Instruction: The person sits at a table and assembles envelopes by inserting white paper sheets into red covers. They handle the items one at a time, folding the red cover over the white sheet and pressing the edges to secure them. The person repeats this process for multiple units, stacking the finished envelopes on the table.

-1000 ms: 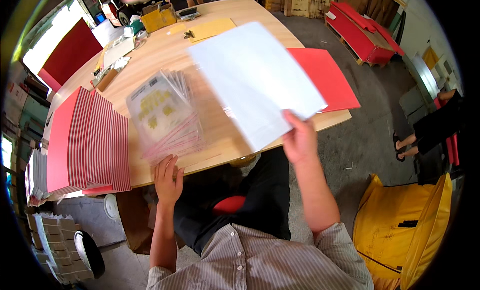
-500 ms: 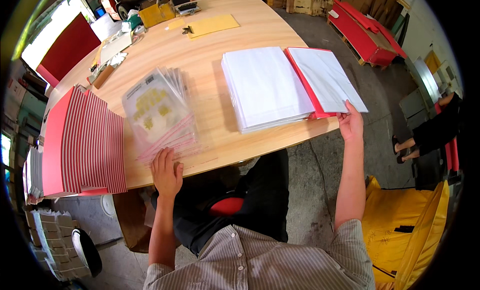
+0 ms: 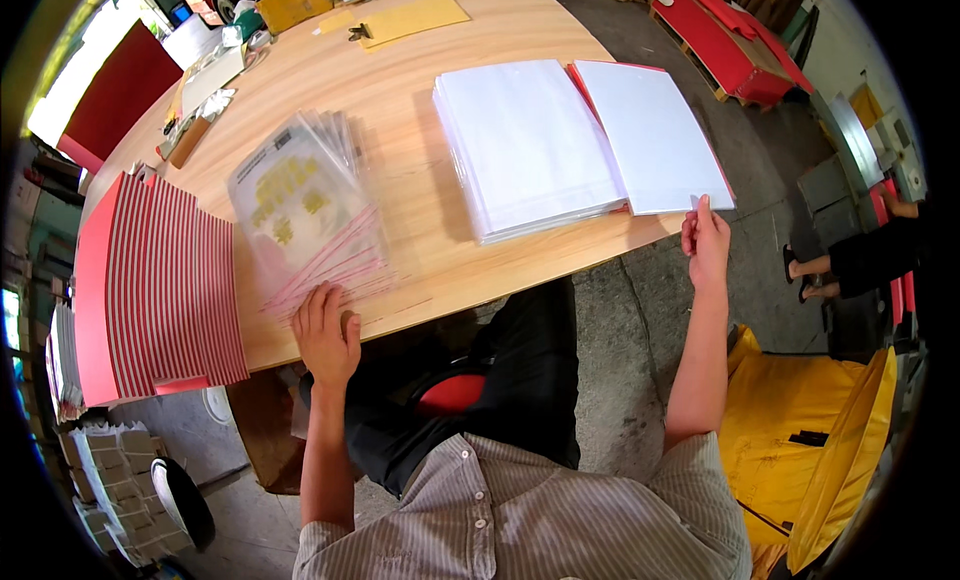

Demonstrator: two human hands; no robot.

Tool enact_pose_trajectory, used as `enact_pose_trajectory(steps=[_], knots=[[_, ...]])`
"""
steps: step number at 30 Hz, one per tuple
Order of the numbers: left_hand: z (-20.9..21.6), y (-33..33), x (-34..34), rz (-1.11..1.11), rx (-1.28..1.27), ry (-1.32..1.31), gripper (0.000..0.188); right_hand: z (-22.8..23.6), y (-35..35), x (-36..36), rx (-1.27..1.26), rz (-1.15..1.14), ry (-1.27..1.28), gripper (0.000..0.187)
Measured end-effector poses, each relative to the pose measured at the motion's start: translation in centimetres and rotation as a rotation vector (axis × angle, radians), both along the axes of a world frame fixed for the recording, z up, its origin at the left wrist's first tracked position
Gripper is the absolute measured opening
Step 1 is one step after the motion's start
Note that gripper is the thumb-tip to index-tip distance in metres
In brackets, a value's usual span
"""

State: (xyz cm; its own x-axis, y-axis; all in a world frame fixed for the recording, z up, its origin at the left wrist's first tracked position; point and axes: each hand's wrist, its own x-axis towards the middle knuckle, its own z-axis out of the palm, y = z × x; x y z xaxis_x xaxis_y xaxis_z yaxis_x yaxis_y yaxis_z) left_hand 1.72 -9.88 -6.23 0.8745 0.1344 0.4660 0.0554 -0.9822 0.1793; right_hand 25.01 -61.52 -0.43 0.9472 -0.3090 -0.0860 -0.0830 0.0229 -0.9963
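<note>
Working this view from afar, I start at the left, where a tall pile of red-and-white layered boards (image 3: pixel 165 290) stands at the near left part of the wooden table (image 3: pixel 420 280), its striped edges facing the person. Behind it rises a dark red panel (image 3: pixel 120 90). Next along I have a loose fan of clear plastic sleeves (image 3: pixel 310 195) with pink lines at their lower ends and yellow patterns showing on the top one. The left hand (image 3: pixel 326 335) lies at the table's near edge, back up, fingers extended close together and thumb apart; I see nothing held in it. Its fingertips meet the sleeves' lower end, though I can't tell whether they press. Farther back is a yellow sheet (image 3: pixel 420 22) with a black clip (image 3: pixel 359 32). Right of centre sits a neat white stack (image 3: pixel 530 145), and against its right side the white sheet (image 3: pixel 655 135) rests over a red sheet (image 3: pixel 727 183), which shows as a thin margin; both reach past the table's right edge. At the white sheet's lower right corner, the right hand (image 3: pixel 707 245) has its thumb over the edge and its fingers curled in; I can't tell whether it pinches the sheet or merely touches it.
</note>
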Motion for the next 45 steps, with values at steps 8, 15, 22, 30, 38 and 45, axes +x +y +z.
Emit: enact_pose_trajectory(steps=[8,15,22,30,38,45], knots=[[-0.3,0.1,0.0,-0.002,0.016,-0.018,0.043,1.1,-0.1,1.7,0.064,-0.109,0.032,0.040],[-0.4,0.2,-0.1,0.006,0.016,-0.027,0.040,1.4,0.4,2.3,-0.035,-0.063,0.114,0.036],[-0.3,0.1,-0.1,-0.012,0.007,-0.033,0.036,2.7,1.0,1.8,0.042,-0.128,0.029,0.028],[-0.5,0.2,-0.1,-0.009,0.011,-0.052,0.036,2.9,9.6,-0.8,0.465,-0.027,-0.102,0.027],[-0.1,0.1,0.0,-0.037,0.004,-0.060,0.033,-0.3,17.8,-3.4,0.369,0.064,-0.015,0.034],[-0.5,0.2,-0.1,-0.024,0.015,-0.064,0.034,0.1,17.8,-3.5,0.273,0.142,0.063,0.037]])
